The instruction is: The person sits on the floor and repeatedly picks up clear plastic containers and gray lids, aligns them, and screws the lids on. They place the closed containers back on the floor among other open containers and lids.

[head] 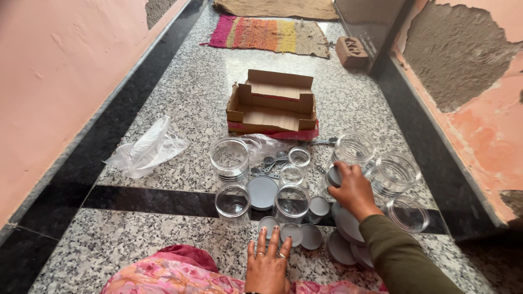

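Speckled granite floor [180,103] with black bands carries clear jars [229,158], grey lids [262,191], a cardboard box [273,106], plastic bag [147,148], brick [351,51] and rugs [268,34].

We're in a home passage: granite floor [180,98] with black border strips, peeling pink walls [65,81], a striped woven rug [267,34] and doormat [278,8] by a doorway.

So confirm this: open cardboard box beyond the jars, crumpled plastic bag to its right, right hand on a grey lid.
Not quite. The head view shows the crumpled plastic bag to the left of the cardboard box, not the right. The right hand does rest on a grey lid.
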